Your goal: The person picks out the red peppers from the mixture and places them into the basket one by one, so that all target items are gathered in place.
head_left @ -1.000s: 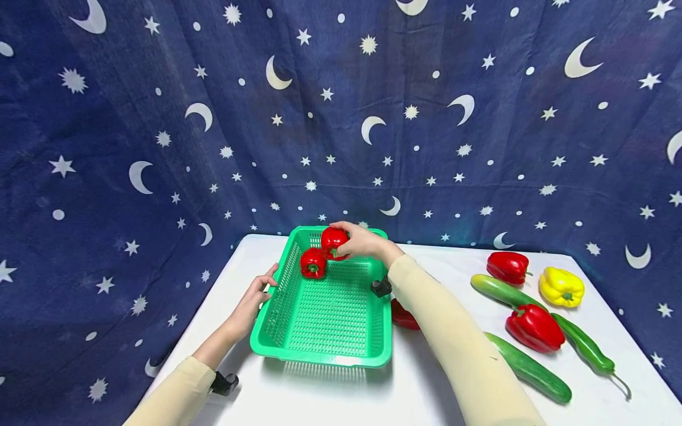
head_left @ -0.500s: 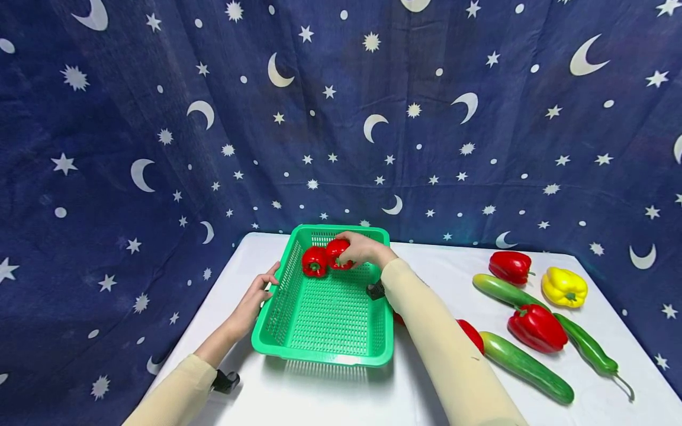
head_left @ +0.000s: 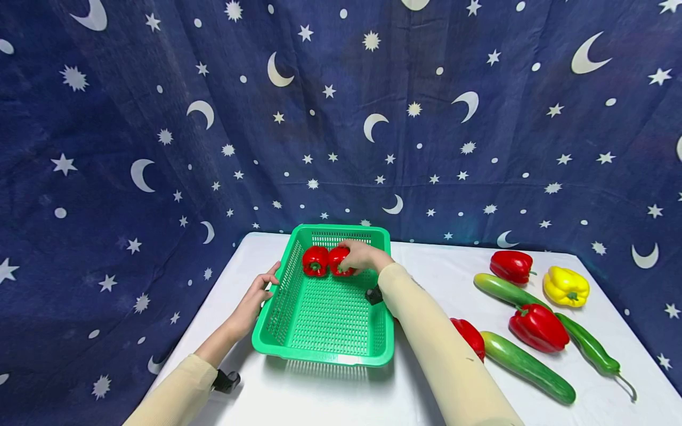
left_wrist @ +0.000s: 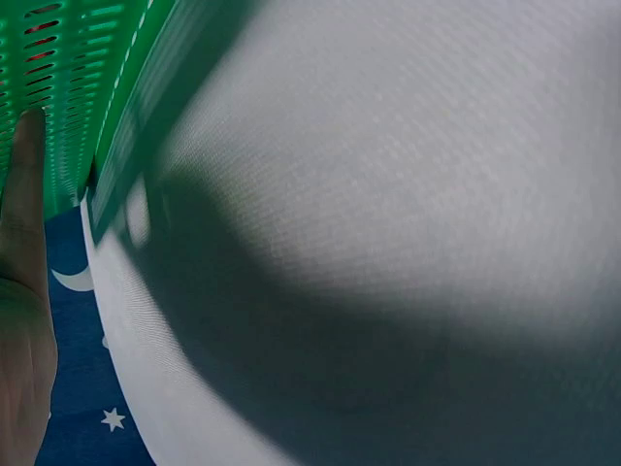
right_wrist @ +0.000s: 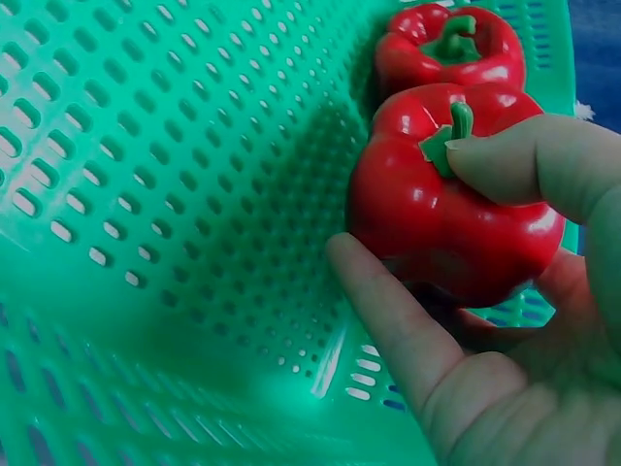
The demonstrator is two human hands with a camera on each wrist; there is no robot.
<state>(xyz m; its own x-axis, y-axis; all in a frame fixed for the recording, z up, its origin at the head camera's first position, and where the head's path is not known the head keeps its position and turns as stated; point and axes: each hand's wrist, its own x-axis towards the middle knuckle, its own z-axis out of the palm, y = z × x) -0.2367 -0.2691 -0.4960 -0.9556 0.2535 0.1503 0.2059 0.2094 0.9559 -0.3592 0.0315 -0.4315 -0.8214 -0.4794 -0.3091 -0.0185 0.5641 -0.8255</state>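
Inside the green basket (head_left: 327, 313), my right hand (head_left: 363, 258) grips a red bell pepper (head_left: 339, 261) low near the far side. A second red pepper (head_left: 315, 261) sits just left of it. In the right wrist view the thumb lies by the stem of the held pepper (right_wrist: 446, 214), with fingers around its side and below; the other pepper (right_wrist: 485, 68) is behind. My left hand (head_left: 249, 305) touches the basket's left side with its fingers. The left wrist view shows one finger against the slotted wall (left_wrist: 73, 107).
On the white table (head_left: 298, 396) at the right lie a red pepper (head_left: 512, 266), a yellow pepper (head_left: 566, 287), another red pepper (head_left: 538, 328), cucumbers (head_left: 527, 367) and a long green chili (head_left: 588, 346). The right sleeve partly covers one more red pepper (head_left: 470, 337). Starry blue cloth (head_left: 341, 195) hangs behind.
My right hand has brought its pepper from the basket's far rim down and slightly right, beside the other one. The left hand stays at the basket's side.
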